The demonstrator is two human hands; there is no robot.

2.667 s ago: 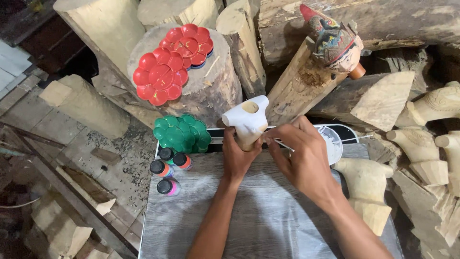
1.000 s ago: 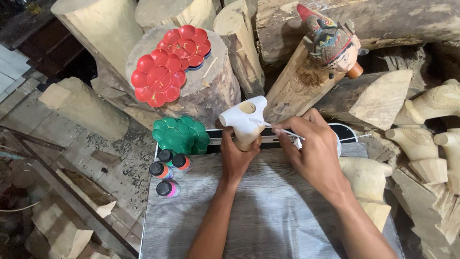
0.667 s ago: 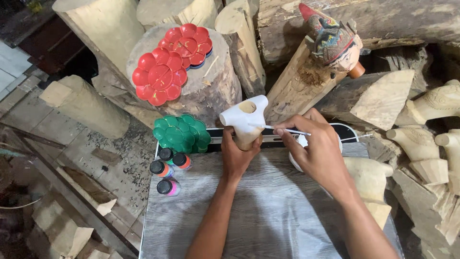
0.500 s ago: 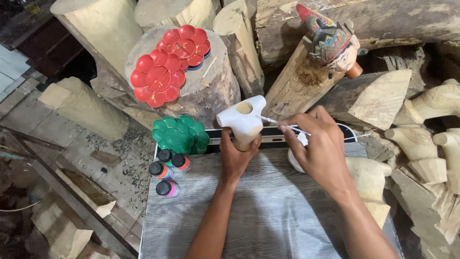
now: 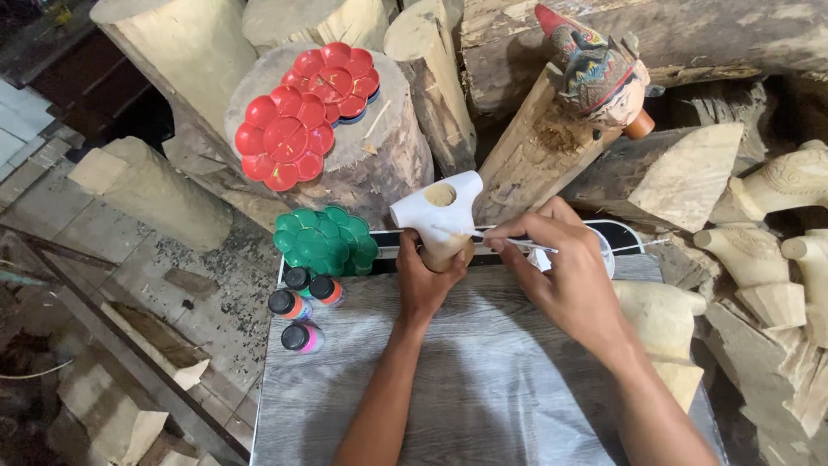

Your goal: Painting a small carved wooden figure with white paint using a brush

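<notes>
Change vs half a second back: right hand has slid left, and the thin paintbrush pinched in its fingers now has its tip on the white-painted, T-shaped carved wooden piece rather than out by the white dish. My read: loading is done, a stroke on the white side is starting.

Left hand is closed around the piece's bare wood stem, lifting it just above the far edge of the grey wood-grain board, near the middle.

Orientation: stem axis roughly upright, tilted slightly away; crossbar runs left-right; round socket hole faces up toward the camera.

Brush lies near-horizontal, pointing left.

Green flower-shaped palette and small paint bottles sit at the far-left corner, untouched.
</notes>
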